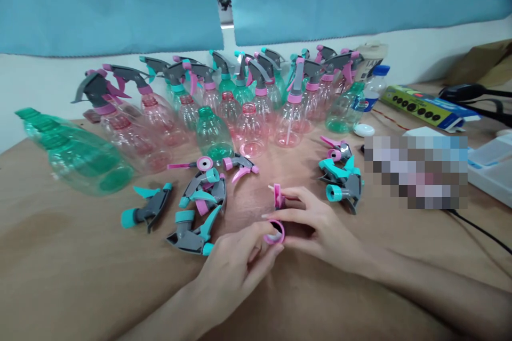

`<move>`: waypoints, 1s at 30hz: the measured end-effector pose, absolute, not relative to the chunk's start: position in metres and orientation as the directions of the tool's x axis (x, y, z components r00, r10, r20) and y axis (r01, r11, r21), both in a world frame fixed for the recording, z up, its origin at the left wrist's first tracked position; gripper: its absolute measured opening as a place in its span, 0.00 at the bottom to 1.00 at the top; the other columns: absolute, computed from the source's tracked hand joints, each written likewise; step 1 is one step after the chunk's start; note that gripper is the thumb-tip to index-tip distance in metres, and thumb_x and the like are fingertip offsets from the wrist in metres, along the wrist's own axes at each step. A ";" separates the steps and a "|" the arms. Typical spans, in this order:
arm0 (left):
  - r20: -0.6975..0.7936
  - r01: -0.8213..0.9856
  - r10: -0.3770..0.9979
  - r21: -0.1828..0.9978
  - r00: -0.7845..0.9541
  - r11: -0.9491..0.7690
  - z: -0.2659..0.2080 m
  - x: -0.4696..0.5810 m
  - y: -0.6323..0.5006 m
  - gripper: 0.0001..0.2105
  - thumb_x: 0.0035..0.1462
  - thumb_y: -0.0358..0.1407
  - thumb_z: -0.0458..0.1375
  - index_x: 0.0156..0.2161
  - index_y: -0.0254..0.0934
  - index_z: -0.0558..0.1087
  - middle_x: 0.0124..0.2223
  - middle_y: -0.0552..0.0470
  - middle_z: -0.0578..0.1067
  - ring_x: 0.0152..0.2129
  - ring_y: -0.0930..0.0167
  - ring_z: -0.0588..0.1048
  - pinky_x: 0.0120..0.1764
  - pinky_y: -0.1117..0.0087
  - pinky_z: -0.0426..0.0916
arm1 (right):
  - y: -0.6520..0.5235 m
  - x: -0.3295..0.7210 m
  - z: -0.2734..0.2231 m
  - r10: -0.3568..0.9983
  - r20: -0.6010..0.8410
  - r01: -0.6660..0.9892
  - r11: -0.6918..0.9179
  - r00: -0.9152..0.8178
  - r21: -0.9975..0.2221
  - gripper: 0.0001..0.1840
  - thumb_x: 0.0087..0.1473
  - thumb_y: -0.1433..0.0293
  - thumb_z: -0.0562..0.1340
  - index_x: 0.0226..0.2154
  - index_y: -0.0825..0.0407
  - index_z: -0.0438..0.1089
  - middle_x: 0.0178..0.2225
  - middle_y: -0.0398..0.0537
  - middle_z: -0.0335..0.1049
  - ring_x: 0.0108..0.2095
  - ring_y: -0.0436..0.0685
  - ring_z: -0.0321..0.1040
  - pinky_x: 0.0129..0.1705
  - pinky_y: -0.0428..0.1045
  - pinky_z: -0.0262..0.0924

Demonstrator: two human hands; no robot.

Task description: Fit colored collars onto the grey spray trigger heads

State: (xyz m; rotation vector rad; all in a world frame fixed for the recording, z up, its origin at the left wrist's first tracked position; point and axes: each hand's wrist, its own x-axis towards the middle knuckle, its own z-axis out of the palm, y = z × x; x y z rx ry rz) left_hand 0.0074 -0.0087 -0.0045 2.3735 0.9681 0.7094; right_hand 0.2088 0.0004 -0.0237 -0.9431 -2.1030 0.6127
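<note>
A pink-and-grey spray trigger head (279,203) is held between my two hands, its open pink collar (283,233) turned up toward me. The fingers of my left hand (236,264) pinch at the collar, and something pale shows inside it. From the other side, my right hand (320,224) grips the head with thumb and fingers. Left of my hands lie loose trigger heads, among them a teal one (148,210) and another teal one (188,237). More teal heads (344,186) lie to the right. An uncapped green bottle (214,133) and an uncapped pink bottle (250,130) stand beyond.
Several bottles with trigger heads (260,77) crowd the back by the wall. Blurred green bottles (80,154) stand at the left. A Pepsi bottle (372,90), a green box (428,106), a white oval object (364,130) and a black cable (480,229) are at the right.
</note>
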 end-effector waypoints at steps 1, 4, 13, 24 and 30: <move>0.267 0.502 0.746 0.598 0.610 -0.625 -0.005 0.008 -0.008 0.03 0.63 0.33 0.49 0.41 0.39 0.65 0.22 0.62 0.61 0.15 0.78 0.59 0.19 0.77 0.53 | 0.001 0.209 -0.024 0.778 0.435 0.423 0.618 -0.454 -0.663 0.16 0.54 0.66 0.63 0.46 0.47 0.71 0.52 0.52 0.62 0.54 0.60 0.61 0.54 0.57 0.61; 0.220 0.538 0.768 0.599 0.602 -0.594 -0.007 0.007 -0.009 0.04 0.64 0.35 0.49 0.40 0.39 0.64 0.22 0.62 0.62 0.15 0.78 0.60 0.20 0.77 0.53 | 0.002 0.210 -0.025 0.777 0.438 0.420 0.619 -0.452 -0.664 0.15 0.54 0.66 0.63 0.46 0.47 0.71 0.52 0.53 0.61 0.54 0.59 0.60 0.54 0.57 0.62; 0.114 0.581 0.735 0.537 0.669 -0.612 0.006 0.001 0.002 0.07 0.65 0.36 0.46 0.40 0.39 0.65 0.29 0.57 0.74 0.23 0.74 0.73 0.24 0.76 0.60 | -0.001 0.207 -0.024 0.765 0.455 0.443 0.638 -0.455 -0.630 0.15 0.53 0.65 0.64 0.45 0.49 0.72 0.51 0.53 0.61 0.53 0.59 0.60 0.53 0.55 0.62; -0.060 0.638 0.749 0.571 0.659 -0.516 0.004 -0.004 0.010 0.04 0.63 0.35 0.46 0.38 0.39 0.62 0.27 0.58 0.71 0.20 0.73 0.69 0.24 0.76 0.57 | -0.003 0.206 -0.025 0.740 0.450 0.524 0.672 -0.500 -0.523 0.17 0.48 0.58 0.66 0.42 0.45 0.74 0.51 0.50 0.64 0.49 0.59 0.61 0.49 0.57 0.59; -0.099 0.621 0.760 0.649 0.643 -0.440 0.008 -0.002 0.006 0.06 0.63 0.35 0.45 0.35 0.39 0.61 0.27 0.59 0.71 0.21 0.74 0.68 0.25 0.75 0.58 | 0.001 0.210 -0.026 0.750 0.430 0.519 0.659 -0.502 -0.544 0.17 0.50 0.59 0.65 0.44 0.44 0.73 0.52 0.49 0.63 0.50 0.59 0.60 0.50 0.56 0.58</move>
